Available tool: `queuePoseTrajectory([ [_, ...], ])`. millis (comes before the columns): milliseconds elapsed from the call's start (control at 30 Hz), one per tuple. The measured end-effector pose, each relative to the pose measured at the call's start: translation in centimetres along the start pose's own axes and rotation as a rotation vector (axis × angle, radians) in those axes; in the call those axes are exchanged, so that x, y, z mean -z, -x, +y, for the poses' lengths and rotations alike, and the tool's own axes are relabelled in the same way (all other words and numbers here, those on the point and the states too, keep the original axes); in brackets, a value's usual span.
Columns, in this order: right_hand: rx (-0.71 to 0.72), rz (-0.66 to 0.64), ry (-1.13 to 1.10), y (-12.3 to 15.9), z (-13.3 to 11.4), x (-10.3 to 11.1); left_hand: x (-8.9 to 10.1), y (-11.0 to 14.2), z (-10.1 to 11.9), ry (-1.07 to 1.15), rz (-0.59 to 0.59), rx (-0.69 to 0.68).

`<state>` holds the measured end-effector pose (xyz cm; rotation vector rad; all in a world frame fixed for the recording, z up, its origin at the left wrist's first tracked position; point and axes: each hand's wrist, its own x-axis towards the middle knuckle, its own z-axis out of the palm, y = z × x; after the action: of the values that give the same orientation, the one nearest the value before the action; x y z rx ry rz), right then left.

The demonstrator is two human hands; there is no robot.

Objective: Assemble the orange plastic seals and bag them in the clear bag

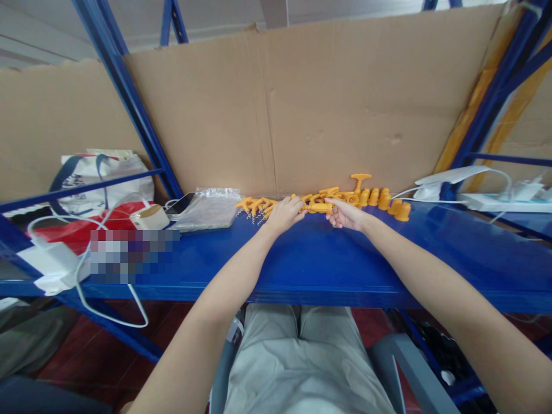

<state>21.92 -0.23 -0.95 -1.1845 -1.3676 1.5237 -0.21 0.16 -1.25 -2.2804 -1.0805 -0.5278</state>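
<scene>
Yellow plastic corkscrews [254,206] with T-shaped handles and metal spirals lie in a row against the cardboard at the back of the blue shelf. My left hand [282,216] is curled over the right part of this row; what its fingers close on is hidden. My right hand [345,214] pinches the right end of a yellow corkscrew body [318,207], held level, its other end close to my left fingertips. Behind and right of it are more yellow parts, one T-handle [360,181] standing upright. Several yellow cup-shaped caps [384,199] stand farther right.
A clear plastic packet [209,210] lies left of the corkscrews. Farther left are a white charger [150,217], loose cables and a white cloth bag [103,178]. A white power strip [504,202] sits at the right. Cardboard [345,103] closes off the back between blue posts.
</scene>
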Motion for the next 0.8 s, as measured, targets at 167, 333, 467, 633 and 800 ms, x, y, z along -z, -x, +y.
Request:
queuePoseTrajectory([
  [167,-0.055,0.008,-0.039,-0.41,0.24,0.02,-0.14,-0.05,-0.10,0.031,-0.021,0.014],
  [333,-0.064,0.041,-0.077,-0.70,0.37,0.03,-0.40,-0.06,-0.38,0.052,-0.066,0.009],
  [467,-0.076,0.069,-0.073,-0.76,0.29,-0.03,-0.69,-0.08,-0.66,0.079,-0.072,-0.015],
  [633,-0.107,0.072,-0.053,-0.51,0.03,-0.39,-0.94,-0.17,-0.85,0.123,-0.085,-0.020],
  [800,-0.027,0.093,-0.169,-0.04,-0.50,-0.27,-0.81,-0.06,-0.95,0.246,-0.012,-0.015],
])
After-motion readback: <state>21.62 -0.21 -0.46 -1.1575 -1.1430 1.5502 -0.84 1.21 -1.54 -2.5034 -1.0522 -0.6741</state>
